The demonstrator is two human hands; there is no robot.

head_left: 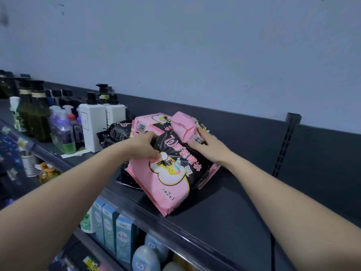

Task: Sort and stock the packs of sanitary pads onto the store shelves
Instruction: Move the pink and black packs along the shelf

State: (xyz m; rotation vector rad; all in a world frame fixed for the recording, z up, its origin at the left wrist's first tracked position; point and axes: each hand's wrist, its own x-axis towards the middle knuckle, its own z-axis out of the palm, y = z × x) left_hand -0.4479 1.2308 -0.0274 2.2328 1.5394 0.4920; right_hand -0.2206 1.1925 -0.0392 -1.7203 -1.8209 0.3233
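Two hands (144, 147), one small pink pack (182, 124), at least two pink-and-black packs (172, 178), two white pump bottles (91, 124)

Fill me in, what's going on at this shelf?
A person is stocking pad packs on the dark shelf. The left hand grips the big pink-and-black pack near its upper edge; the right hand holds a small pink pack on top of it. More packs lie behind, beside white pump bottles.

Blurred bottles (33, 112) at left; black pack (117, 132) half-hidden.
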